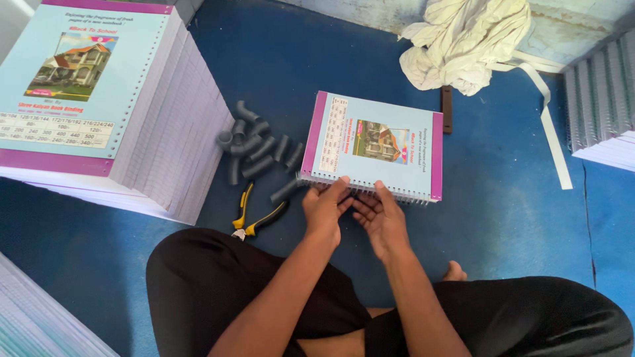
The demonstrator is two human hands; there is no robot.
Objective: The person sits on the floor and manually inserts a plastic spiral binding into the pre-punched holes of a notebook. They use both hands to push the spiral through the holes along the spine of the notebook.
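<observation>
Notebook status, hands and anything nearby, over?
Left hand and right hand both on the notebook spiral edge. Pliers and grey tube pieces lie left.

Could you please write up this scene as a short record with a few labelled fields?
Setting: blue floor, person seated cross-legged
Left hand: fingers on the spiral edge of the notebook
Right hand: open, fingers at the same spiral edge
Nearby: pliers, grey spiral coils
Left: tall notebook stack
Top right: crumpled white cloth
</observation>
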